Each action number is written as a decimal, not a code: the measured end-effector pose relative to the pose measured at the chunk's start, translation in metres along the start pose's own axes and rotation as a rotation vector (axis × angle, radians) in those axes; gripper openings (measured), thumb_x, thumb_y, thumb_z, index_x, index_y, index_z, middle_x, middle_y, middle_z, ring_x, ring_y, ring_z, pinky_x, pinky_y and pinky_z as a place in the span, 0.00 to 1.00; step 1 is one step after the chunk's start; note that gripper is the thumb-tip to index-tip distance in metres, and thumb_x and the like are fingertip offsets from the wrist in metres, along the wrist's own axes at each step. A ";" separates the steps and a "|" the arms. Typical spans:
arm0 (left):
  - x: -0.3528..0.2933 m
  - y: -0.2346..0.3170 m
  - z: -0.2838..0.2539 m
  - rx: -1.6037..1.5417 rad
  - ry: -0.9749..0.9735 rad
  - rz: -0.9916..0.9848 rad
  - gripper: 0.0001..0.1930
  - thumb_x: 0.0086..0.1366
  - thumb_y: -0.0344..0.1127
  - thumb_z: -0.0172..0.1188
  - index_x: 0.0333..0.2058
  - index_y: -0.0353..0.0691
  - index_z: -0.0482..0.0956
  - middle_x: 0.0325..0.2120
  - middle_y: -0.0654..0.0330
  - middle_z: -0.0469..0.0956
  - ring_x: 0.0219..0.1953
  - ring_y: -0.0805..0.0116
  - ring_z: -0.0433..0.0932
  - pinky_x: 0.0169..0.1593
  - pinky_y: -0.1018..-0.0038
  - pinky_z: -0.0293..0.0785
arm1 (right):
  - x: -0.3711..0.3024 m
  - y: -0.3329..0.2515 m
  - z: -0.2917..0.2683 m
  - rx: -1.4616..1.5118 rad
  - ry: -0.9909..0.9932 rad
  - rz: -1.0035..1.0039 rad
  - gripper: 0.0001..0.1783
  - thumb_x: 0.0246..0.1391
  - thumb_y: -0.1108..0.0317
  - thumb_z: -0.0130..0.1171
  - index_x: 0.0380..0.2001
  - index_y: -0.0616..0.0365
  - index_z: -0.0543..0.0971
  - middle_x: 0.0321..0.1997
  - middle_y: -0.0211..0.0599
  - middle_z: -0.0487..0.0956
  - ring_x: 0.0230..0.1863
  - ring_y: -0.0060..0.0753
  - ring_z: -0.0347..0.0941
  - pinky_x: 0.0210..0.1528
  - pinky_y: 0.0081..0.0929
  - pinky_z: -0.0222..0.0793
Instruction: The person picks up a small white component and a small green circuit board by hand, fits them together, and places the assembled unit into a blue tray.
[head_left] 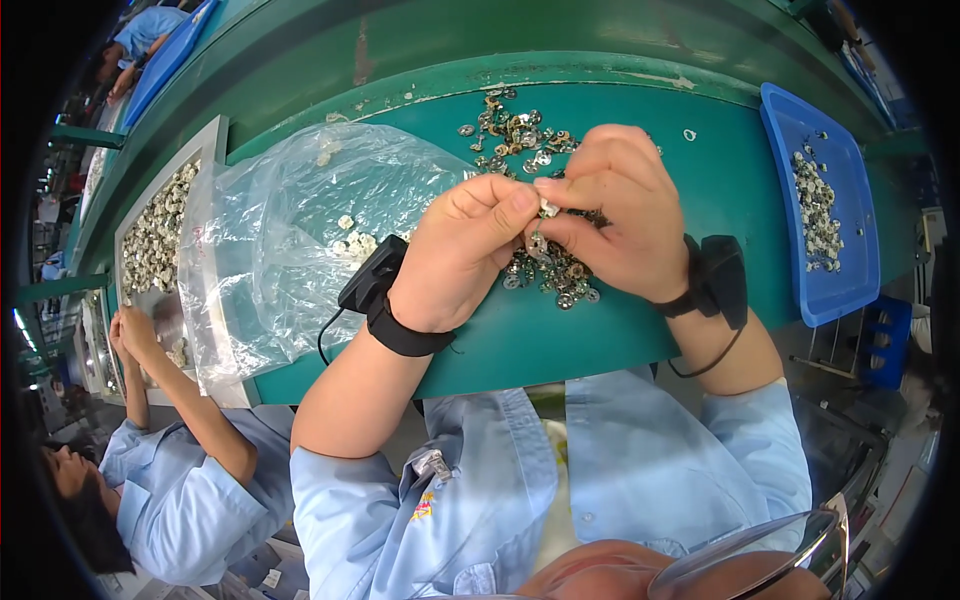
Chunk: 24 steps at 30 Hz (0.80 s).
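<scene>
A green workbench [480, 345] backed by a raised green ledge [620, 30] with scuffed, chipped paint along its lower edge. At the left end, a pale-framed tray [215, 140] holds a dense heap of small white pieces [158, 240]. A dark-haired co-worker [200, 510] in a light blue short-sleeved shirt sits there, hands together near the tray's edge. Farther off, upper left, another person [150, 28] in light blue bends forward beside a long bright blue panel [172, 60]. Away to the right, below bench level, stands a blue plastic object with cutouts [885, 340], near thin metal bars [838, 345].
</scene>
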<state>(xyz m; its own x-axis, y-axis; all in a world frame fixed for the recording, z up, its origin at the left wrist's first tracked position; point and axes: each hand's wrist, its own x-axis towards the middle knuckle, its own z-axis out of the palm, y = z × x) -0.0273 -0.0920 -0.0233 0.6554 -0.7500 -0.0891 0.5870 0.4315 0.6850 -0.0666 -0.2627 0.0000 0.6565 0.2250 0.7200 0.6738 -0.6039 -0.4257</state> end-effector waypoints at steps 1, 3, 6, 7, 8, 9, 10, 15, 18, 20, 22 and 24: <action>0.000 0.000 0.001 0.001 -0.001 -0.002 0.08 0.62 0.35 0.53 0.33 0.36 0.73 0.28 0.63 0.74 0.32 0.77 0.70 0.38 0.80 0.68 | -0.001 0.000 -0.001 -0.027 -0.002 -0.021 0.17 0.31 0.71 0.67 0.31 0.53 0.77 0.30 0.30 0.72 0.35 0.37 0.67 0.39 0.31 0.62; 0.001 0.002 0.003 0.049 0.008 -0.015 0.09 0.63 0.37 0.53 0.34 0.35 0.73 0.28 0.64 0.74 0.32 0.78 0.70 0.38 0.80 0.67 | -0.001 0.000 -0.001 -0.054 -0.002 -0.041 0.18 0.31 0.69 0.68 0.31 0.53 0.77 0.29 0.29 0.71 0.34 0.37 0.67 0.39 0.31 0.62; 0.000 0.004 0.005 0.105 0.006 -0.007 0.11 0.63 0.38 0.52 0.35 0.35 0.73 0.28 0.65 0.73 0.32 0.78 0.70 0.38 0.81 0.67 | 0.000 0.001 -0.002 -0.041 0.006 -0.028 0.18 0.31 0.68 0.68 0.31 0.53 0.77 0.29 0.29 0.71 0.34 0.37 0.67 0.38 0.30 0.62; 0.000 0.005 0.005 0.134 0.003 0.009 0.11 0.63 0.38 0.52 0.35 0.35 0.73 0.28 0.65 0.73 0.32 0.78 0.69 0.38 0.81 0.67 | 0.000 0.001 -0.003 -0.043 0.007 -0.027 0.18 0.31 0.68 0.68 0.31 0.53 0.77 0.29 0.29 0.71 0.34 0.37 0.67 0.38 0.30 0.62; -0.001 0.006 0.005 0.163 0.001 0.025 0.12 0.63 0.38 0.52 0.36 0.35 0.73 0.28 0.65 0.73 0.32 0.79 0.69 0.39 0.82 0.66 | 0.001 0.001 -0.003 -0.048 0.004 -0.027 0.18 0.31 0.68 0.68 0.31 0.53 0.77 0.28 0.30 0.71 0.33 0.37 0.67 0.38 0.30 0.62; -0.001 0.008 0.006 0.164 -0.001 0.025 0.12 0.63 0.38 0.52 0.36 0.35 0.73 0.28 0.65 0.73 0.32 0.79 0.69 0.39 0.82 0.66 | 0.001 0.001 -0.004 -0.053 -0.001 -0.026 0.18 0.31 0.68 0.67 0.31 0.54 0.77 0.28 0.30 0.71 0.33 0.37 0.66 0.38 0.30 0.62; -0.002 0.011 0.007 0.197 -0.003 0.012 0.12 0.63 0.39 0.52 0.36 0.34 0.73 0.28 0.65 0.73 0.32 0.79 0.69 0.39 0.82 0.66 | 0.001 0.001 -0.004 -0.057 -0.005 -0.026 0.18 0.31 0.68 0.67 0.31 0.54 0.77 0.27 0.30 0.71 0.33 0.38 0.66 0.37 0.30 0.62; 0.002 0.007 0.003 0.265 0.002 -0.009 0.12 0.63 0.38 0.52 0.37 0.34 0.74 0.30 0.66 0.74 0.33 0.80 0.69 0.40 0.82 0.66 | -0.001 0.001 0.000 -0.110 0.002 -0.066 0.16 0.33 0.69 0.66 0.31 0.55 0.77 0.26 0.31 0.71 0.31 0.38 0.66 0.36 0.30 0.63; 0.002 0.006 0.002 0.274 0.007 -0.010 0.12 0.63 0.38 0.52 0.37 0.34 0.74 0.30 0.66 0.74 0.33 0.80 0.69 0.40 0.82 0.66 | -0.001 0.002 0.002 -0.070 -0.022 -0.104 0.15 0.33 0.72 0.65 0.30 0.56 0.76 0.25 0.33 0.71 0.30 0.39 0.67 0.35 0.30 0.63; 0.002 0.008 0.002 0.288 0.011 -0.016 0.12 0.63 0.38 0.52 0.37 0.34 0.74 0.30 0.66 0.74 0.33 0.80 0.69 0.40 0.82 0.66 | 0.000 0.001 -0.001 -0.063 -0.027 -0.092 0.14 0.33 0.73 0.65 0.30 0.57 0.76 0.25 0.33 0.72 0.30 0.38 0.67 0.34 0.29 0.63; 0.002 0.010 0.003 0.368 0.035 0.044 0.12 0.62 0.38 0.53 0.36 0.34 0.74 0.29 0.66 0.74 0.33 0.80 0.69 0.39 0.82 0.66 | 0.002 0.001 -0.004 -0.044 -0.040 -0.068 0.13 0.34 0.75 0.63 0.30 0.58 0.76 0.26 0.34 0.72 0.30 0.35 0.68 0.34 0.27 0.64; 0.002 0.014 0.003 0.523 0.091 0.159 0.11 0.62 0.37 0.54 0.35 0.33 0.75 0.27 0.65 0.75 0.32 0.80 0.70 0.37 0.82 0.67 | 0.003 0.010 -0.010 -0.044 0.011 -0.006 0.12 0.37 0.75 0.63 0.30 0.58 0.76 0.26 0.33 0.73 0.30 0.33 0.68 0.34 0.25 0.64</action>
<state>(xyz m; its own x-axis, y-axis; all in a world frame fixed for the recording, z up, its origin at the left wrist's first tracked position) -0.0192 -0.0895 -0.0117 0.7688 -0.6394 -0.0011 0.1779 0.2123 0.9609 -0.0617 -0.2758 0.0035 0.6482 0.2206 0.7288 0.6624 -0.6355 -0.3968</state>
